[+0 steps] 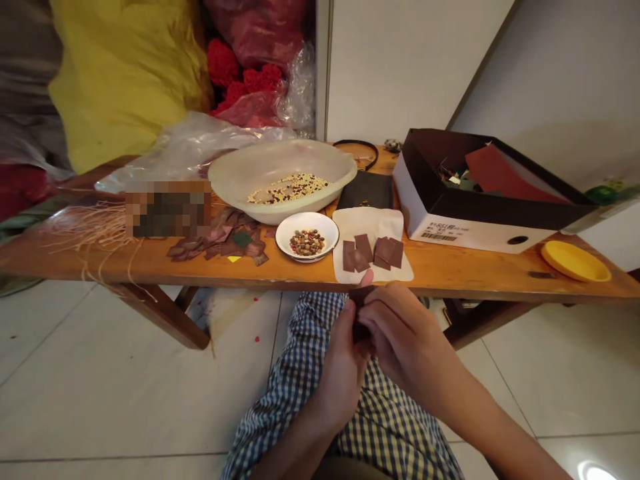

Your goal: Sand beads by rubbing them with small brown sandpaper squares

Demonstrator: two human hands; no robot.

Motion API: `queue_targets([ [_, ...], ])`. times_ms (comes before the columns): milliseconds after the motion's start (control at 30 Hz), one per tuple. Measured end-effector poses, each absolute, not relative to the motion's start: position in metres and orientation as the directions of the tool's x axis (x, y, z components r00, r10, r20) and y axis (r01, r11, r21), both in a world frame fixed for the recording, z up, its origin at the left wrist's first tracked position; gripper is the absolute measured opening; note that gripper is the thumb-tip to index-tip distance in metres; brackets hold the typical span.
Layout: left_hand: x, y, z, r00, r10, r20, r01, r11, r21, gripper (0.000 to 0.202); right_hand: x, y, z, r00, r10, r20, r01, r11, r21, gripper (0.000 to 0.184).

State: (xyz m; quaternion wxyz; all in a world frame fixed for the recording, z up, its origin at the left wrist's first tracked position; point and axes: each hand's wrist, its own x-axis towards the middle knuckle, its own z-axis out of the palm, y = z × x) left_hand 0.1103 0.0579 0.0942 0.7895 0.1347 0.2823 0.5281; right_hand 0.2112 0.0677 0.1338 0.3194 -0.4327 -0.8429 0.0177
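Above my lap, in front of the bench edge, both hands meet around a dark brown flat piece (359, 331), probably leather or something like it. My left hand (343, 367) is closed on it from the left, thumb pointing up. The fingers of my right hand (407, 327) are bent over its upper right side and cover much of it. Just beyond lies a pale mat (345, 222) with several similar brown squares (364, 248). Left of the mat stands a small white bowl (281, 248) holding multicoloured beads (307, 243).
On the wooden bench (465, 273) are a large pale basin (230, 177) with beads, scattered brown scraps (220, 237), straw-like strands (95, 227), a black pouch (367, 192), an open shoebox (465, 230) and a yellow dish (575, 261). Bags, one yellow (130, 73), stand behind.
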Motion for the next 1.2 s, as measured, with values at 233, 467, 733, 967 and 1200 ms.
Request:
queue_targets([
  [233, 0.111, 0.057, 0.094, 0.264, 0.921, -0.285, -0.771, 0.379, 0.511, 0.030, 0.211, 0.070, 0.134, -0.436, 0.735, 0.520, 0.715, 0.634, -0.296, 0.019],
  [467, 0.110, 0.055, 0.093, 0.300, 0.914, -0.274, -0.767, 0.402, 0.501, 0.029, 0.210, 0.069, 0.137, -0.426, 0.753, 0.501, 0.717, 0.619, -0.319, 0.018],
  [733, 0.112, 0.053, 0.094, 0.238, 0.930, -0.282, -0.693, 0.365, 0.621, 0.034, 0.208, 0.064, 0.142, -0.428, 0.733, 0.529, 0.756, 0.611, -0.234, 0.021],
  [967, 0.113, 0.052, 0.091, 0.264, 0.938, -0.225, -0.645, 0.345, 0.681, 0.043, 0.209, 0.065, 0.146, -0.414, 0.747, 0.520, 0.767, 0.594, -0.242, 0.019],
  [1200, 0.110, 0.049, 0.089, 0.284, 0.948, -0.146, -0.580, 0.291, 0.761, 0.050, 0.208, 0.065, 0.152, -0.424, 0.735, 0.529, 0.764, 0.604, -0.227, 0.020],
])
